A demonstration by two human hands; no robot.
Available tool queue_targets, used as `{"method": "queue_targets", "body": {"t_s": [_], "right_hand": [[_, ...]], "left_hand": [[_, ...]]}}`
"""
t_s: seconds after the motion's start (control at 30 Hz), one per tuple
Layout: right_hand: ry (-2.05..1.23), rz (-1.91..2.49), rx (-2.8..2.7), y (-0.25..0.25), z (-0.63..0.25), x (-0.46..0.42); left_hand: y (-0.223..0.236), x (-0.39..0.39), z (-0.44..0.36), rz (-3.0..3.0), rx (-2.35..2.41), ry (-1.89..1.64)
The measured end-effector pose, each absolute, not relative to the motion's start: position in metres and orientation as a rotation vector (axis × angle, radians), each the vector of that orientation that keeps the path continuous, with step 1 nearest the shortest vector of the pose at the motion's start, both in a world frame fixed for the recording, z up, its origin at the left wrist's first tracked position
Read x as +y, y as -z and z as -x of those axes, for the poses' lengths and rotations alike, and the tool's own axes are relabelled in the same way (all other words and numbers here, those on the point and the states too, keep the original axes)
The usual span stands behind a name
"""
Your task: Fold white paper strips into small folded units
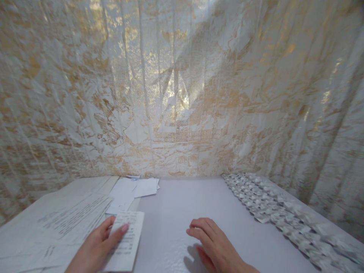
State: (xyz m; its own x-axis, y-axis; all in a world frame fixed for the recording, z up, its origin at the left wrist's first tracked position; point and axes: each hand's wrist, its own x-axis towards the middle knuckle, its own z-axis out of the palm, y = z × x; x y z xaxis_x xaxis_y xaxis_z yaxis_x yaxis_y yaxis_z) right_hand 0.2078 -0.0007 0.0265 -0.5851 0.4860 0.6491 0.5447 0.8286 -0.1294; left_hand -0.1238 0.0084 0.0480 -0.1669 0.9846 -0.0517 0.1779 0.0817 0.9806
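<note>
At the lower left, my left hand [100,242] grips a folded sheet of printed paper [129,242], thumb on top and fingers at its far left edge and beneath. Lines of print run across its upper face, too blurred to read. My right hand [213,242] hovers over the white table [167,212], casting a shadow to its left. Its fingers are slightly curled and apart, with nothing between them. Part of the right thumb lies in shade below the fingers.
Large printed sheets [68,216] overlap on the left of the table. Behind the held paper lie blank white paper pieces [146,187]. Rows of folded paper pieces [273,208] run along the right side. A white and gold curtain [176,94] hangs at the table's back edge.
</note>
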Motion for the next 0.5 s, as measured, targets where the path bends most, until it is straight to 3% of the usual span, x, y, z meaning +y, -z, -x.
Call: {"method": "queue_targets", "body": {"t_s": [0.1, 0.27, 0.4, 0.5], "right_hand": [[0.311, 0.616, -2.328, -0.028, -0.203, -0.005], [0.488, 0.59, -2.418, -0.009, -0.206, -0.005], [0.087, 0.675, -2.497, 0.0, -0.225, -0.007], [-0.384, 0.845, -2.384, -0.011, -0.236, -0.013]], "left_hand": [[-0.039, 0.004, 0.059, -0.913, 1.293, -1.217], [-0.008, -0.006, -0.005, -1.064, 0.989, -1.132], [0.008, -0.011, -0.007, -1.21, 1.007, -1.173], [0.021, -0.013, 0.003, -1.804, 1.09, -1.322]]}}
